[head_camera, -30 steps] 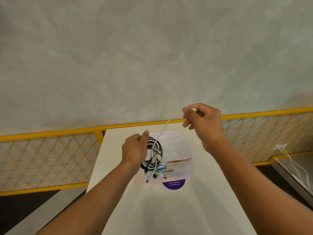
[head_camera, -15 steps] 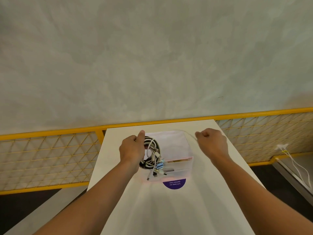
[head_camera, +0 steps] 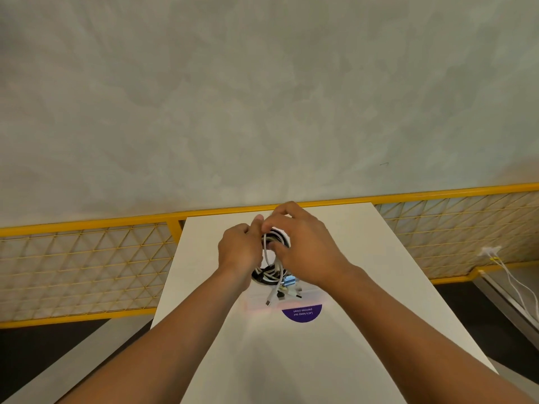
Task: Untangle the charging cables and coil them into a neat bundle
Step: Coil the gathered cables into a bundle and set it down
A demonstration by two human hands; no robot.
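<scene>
A coil of black and white charging cables point(head_camera: 269, 274) hangs between my hands above the white table point(head_camera: 364, 287). Several plug ends, one with a blue metal connector point(head_camera: 288, 280), dangle below the coil. My left hand point(head_camera: 239, 252) grips the coil's left side with curled fingers. My right hand point(head_camera: 303, 246) has come against it, its fingers curled round the white cable strands point(head_camera: 267, 246) at the top of the coil. The two hands touch. The upper part of the coil is hidden behind my right hand.
A purple round sticker point(head_camera: 303, 312) with white text sits on the table just in front of the cables. A yellow mesh railing point(head_camera: 87, 258) runs behind and beside the table. White cords point(head_camera: 507, 275) hang from a socket at the right.
My right hand swung from high on the right, down and left, bringing the loose white cable onto the coil. The left hand kept its grip and barely moved.
</scene>
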